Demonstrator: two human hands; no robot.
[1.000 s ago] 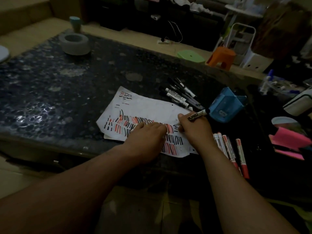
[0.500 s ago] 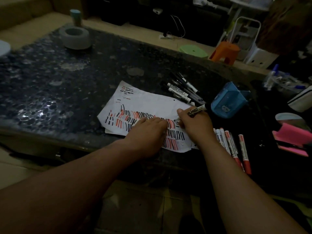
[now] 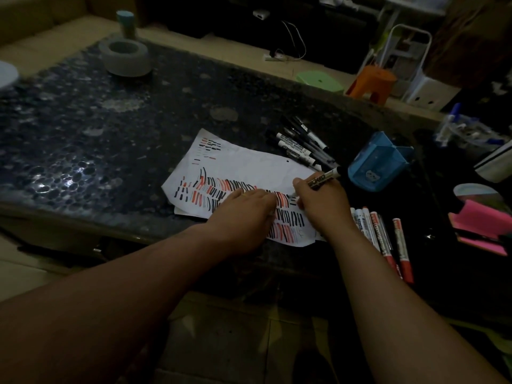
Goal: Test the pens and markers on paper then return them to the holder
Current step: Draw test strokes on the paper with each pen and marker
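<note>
Testing: my right hand [image 3: 321, 209] fingers pinch black marker [image 3: 322, 179] on paper [image 3: 249, 167], left hand [image 3: 243, 214] flat on it; next, probably into holder [image 3: 376, 167] beside paper.

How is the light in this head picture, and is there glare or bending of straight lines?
Head view: dim overall, with the white paper sheet brightest; head view: a small glare patch on the dark pebble-patterned table top; head view: the table's far edge bows from the wide lens.
</note>
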